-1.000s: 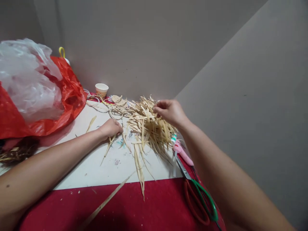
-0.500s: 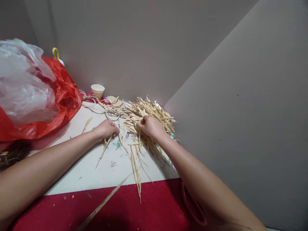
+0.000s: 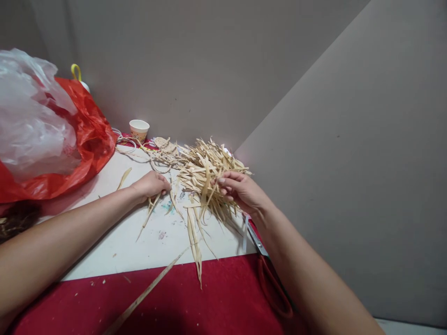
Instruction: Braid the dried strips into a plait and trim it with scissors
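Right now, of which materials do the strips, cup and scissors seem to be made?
Strips: probably dried plant leaf, matte, with curled, tapering ends.
Cup: likely matte paper, thin-walled and printed.
Scissors: shiny grey blades, likely metal; smooth red handle, perhaps plastic.

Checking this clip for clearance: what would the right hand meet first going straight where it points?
Probably the pile of dry strips, just ahead of the right hand; depth is unclear here.

Paper cup (image 3: 138, 132) near a red bag (image 3: 93, 135); behind the bag, perhaps a yellow handle (image 3: 79, 73).
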### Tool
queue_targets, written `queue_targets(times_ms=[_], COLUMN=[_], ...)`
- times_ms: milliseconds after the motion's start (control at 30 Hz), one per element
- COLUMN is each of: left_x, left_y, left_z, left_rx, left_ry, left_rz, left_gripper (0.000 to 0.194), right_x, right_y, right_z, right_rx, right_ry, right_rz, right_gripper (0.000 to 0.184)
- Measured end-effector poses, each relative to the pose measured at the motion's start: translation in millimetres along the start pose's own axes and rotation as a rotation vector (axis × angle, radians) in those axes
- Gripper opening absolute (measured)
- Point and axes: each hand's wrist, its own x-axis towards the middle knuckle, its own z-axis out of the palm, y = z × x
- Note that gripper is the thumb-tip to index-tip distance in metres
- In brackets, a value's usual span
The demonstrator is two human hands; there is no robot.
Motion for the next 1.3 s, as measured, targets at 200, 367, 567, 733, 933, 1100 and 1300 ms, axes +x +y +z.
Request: queue_targets(times_ms=[200,367,567,733,933,1100,1300], left_x=[2,2,-1,-2,-3,-2,2], left_y=[-1,-2,1,3,5,4,2], left_z=[-0.8,-1.2,-0.3,0.7,0.4,-1.0,-2.7], left_rx=[-0.030,-0.024,-0.030,-0.026,-0.045,-0.074,-0.105], left_ry=[-0.014,-0.017,-0.003,-0.001,0.004,-0.009,-0.010], left_rz=[-0.007,-0.001,-0.026,-0.033,-0.039,-0.031,-0.047], left_gripper=[0.016,0.020,0.020,0.022,0.023,0.018,0.017], right_x=[-9,-38,-81,-84,-39,-13,-19], right_y=[-4,-7,12,28,29,9,-13], right_z=[-2,13,30,26,49,49,32], right_rx=[0.133,0.002,-0.632,-0.766,-0.521,-0.345,-0.661], right_ry=[0.061,0.195,-0.224,-0.284,0.074,0.160,0.455], right_rz=[-0.087,-0.441,-0.480,-0.318,-0.248,-0.197,-0.480], right_gripper=[0.027,0.015,0.012,0.021,0.023,0.038,0.022])
